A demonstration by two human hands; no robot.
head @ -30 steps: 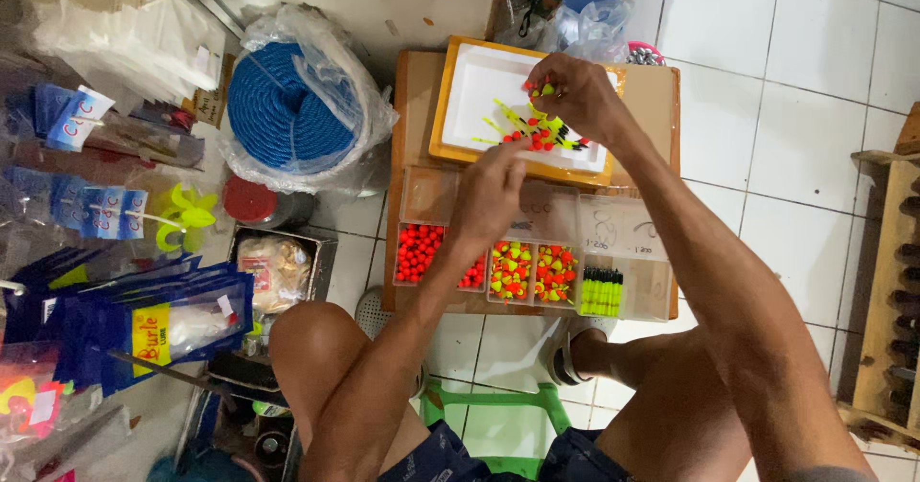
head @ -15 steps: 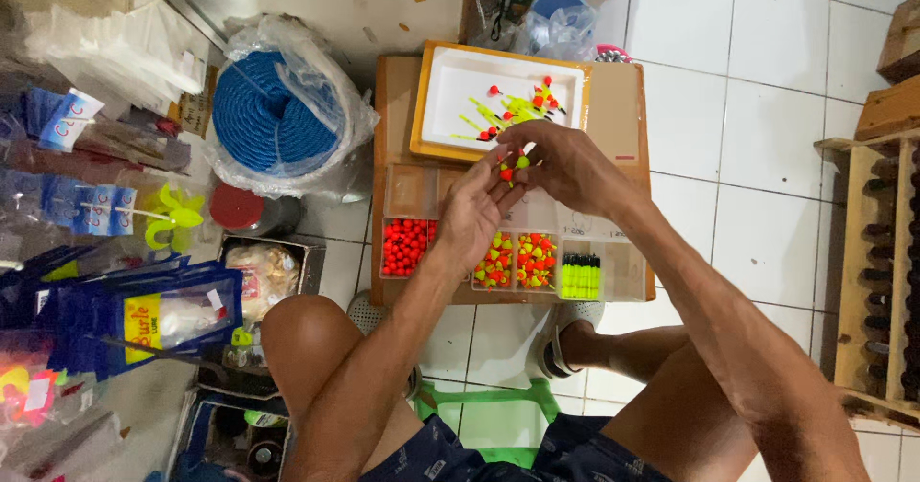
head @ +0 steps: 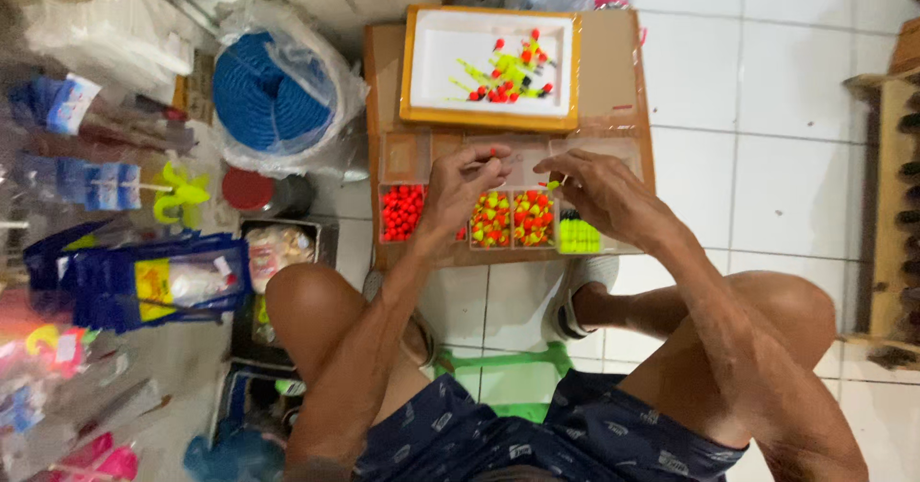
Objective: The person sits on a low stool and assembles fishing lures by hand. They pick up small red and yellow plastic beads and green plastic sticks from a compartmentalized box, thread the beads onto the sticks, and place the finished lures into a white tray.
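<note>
Two hands had come back from the white tray (head: 422, 60) at twelve o'clock; my right hand (head: 604, 190) pinched a yellow-green float (head: 554, 184), my left hand (head: 465, 180) pinched a red bead (head: 494, 155) over the divided box (head: 401, 159).

Both forearms reach forward from the bent knees, converging so the two hands sit close together but apart. The left hand (head: 460, 190) is curled, knuckles up, with thumb and forefinger pinched together at its far tip. The right hand (head: 599, 190) lies flatter, wrist slightly bent inward, its thumb and forefinger also drawn into a pinch pointing toward the left hand's tips. What sits inside either pinch is too small to tell for sure.
</note>
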